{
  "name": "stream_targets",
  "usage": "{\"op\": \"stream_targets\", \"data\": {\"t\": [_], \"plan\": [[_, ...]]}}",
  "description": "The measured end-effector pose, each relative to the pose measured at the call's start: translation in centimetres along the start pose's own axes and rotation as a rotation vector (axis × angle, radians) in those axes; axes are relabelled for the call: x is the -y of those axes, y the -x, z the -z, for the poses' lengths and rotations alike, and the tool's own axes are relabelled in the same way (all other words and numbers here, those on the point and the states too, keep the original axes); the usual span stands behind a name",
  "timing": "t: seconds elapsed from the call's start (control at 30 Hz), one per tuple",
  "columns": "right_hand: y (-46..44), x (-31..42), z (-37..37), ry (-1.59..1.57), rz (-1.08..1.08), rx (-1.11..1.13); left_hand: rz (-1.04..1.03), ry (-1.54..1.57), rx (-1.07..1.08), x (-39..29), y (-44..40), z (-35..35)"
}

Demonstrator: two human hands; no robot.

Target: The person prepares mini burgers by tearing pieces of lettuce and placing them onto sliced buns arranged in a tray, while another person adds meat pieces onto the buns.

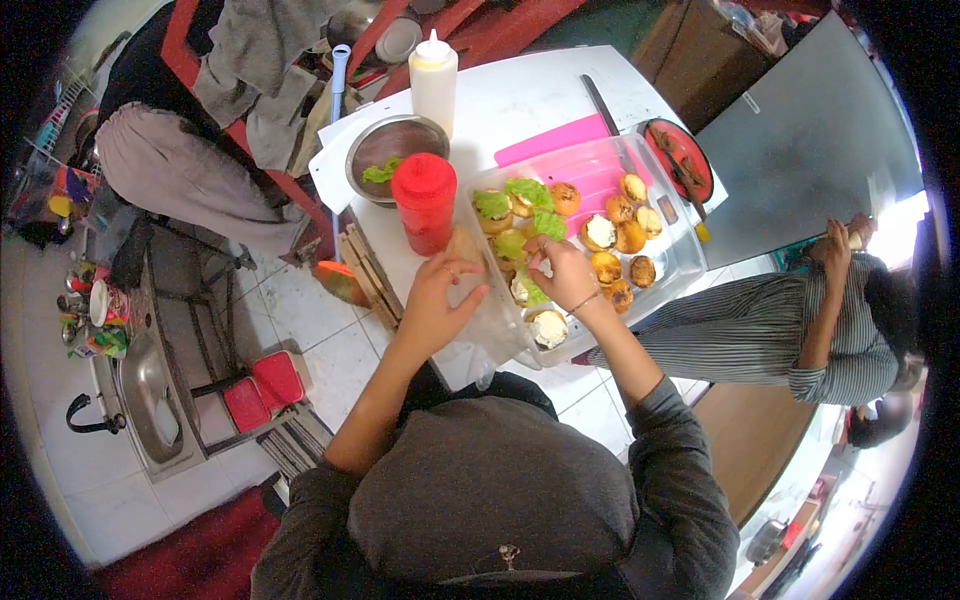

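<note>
- Over the tray (676,245), the right hand (562,276) has its grip curled, thumb and fingertips close together at the lettuce (510,244); whether it pinches a leaf I cannot tell.
- Just left of the tray, the left hand (443,300) has its grip half open, thumb spread from the bent fingers, near the base of one red bottle (425,205).
- In the tray, the buns (606,267): about eight plain pieces, mostly toward its right side, and two topped with white cream (548,331); around five lettuce pieces lie along its left side.
- Left of the tray, beyond the red bottle, one bowl (402,148) with some lettuce inside.
- Behind that bowl, one white bottle (434,88).
- Behind the tray on the desk (530,92), one pink board (552,138) and one black handle (596,100).
- At the tray's far right corner, one red plate (702,155) carrying something dark, unclear.
</note>
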State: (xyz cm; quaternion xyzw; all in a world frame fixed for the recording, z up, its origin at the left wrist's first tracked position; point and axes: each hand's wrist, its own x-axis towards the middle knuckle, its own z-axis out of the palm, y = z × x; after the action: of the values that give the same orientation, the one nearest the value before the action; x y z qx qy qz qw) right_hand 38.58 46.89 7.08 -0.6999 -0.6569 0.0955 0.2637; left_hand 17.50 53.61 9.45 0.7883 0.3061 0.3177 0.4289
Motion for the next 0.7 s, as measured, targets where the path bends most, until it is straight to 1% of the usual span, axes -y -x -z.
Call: {"op": "stream_targets", "data": {"t": [0.17, 0.27, 0.3, 0.37, 0.4, 0.43, 0.47, 0.5, 0.53, 0.57, 0.6, 0.63, 0.67, 0.7], "plan": [[0.4, 0.9, 0.4, -0.083, -0.077, -0.004, 0.029, 0.051, 0.0, -0.3, 0.5, 0.9], [0.9, 0.9, 0.3, -0.029, -0.07, 0.048, 0.082, 0.187, 0.074, -1.0, 1.3, 4.0], [0.9, 0.9, 0.3, 0.001, -0.058, 0.078, 0.139, 0.302, 0.052, -0.2, 1.3, 5.2], [1.0, 1.6, 1.5, -0.013, -0.066, -0.021, 0.256, 0.505, -0.034, 1.8, 1.4, 8.0], [1.2, 1.5, 1.8, -0.018, -0.061, -0.081, 0.178, 0.399, -0.144, 2.9, 0.6, 9.2], [1.0, 3.9, 4.0, -0.073, -0.181, -0.093, 0.103, 0.29, -0.248, 4.3, -1.2, 10.6], [1.5, 4.4, 5.3, -0.149, -0.213, -0.202, 0.018, 0.163, -0.365, 5.4, -3.1, 13.1], [1.6, 5.6, 6.6, -0.236, -0.314, -0.191, -0.001, 0.046, -0.339, 5.6, -4.8, 14.3], [2.4, 6.1, 7.2, -0.371, -0.398, -0.231, -0.01, -0.085, -0.295, 5.6, -6.7, 14.9], [3.2, 5.5, 7.4, -0.303, -0.327, -0.289, -0.21, -0.306, -0.294, 6.6, -8.7, 14.9], [3.8, 5.9, 7.9, -0.316, -0.392, -0.307, -0.229, -0.339, -0.231, 8.1, -10.5, 14.7], [4.0, 6.5, 8.7, -0.357, -0.443, -0.271, -0.262, -0.502, -0.132, 8.9, -12.2, 14.4], [4.5, 6.5, 8.8, -0.353, -0.453, -0.286, -0.293, -0.662, -0.028, 9.5, -13.5, 13.9], [4.9, 6.5, 9.0, -0.347, -0.464, -0.303, -0.265, -0.719, 0.05, 10.0, -14.6, 13.4]]}}
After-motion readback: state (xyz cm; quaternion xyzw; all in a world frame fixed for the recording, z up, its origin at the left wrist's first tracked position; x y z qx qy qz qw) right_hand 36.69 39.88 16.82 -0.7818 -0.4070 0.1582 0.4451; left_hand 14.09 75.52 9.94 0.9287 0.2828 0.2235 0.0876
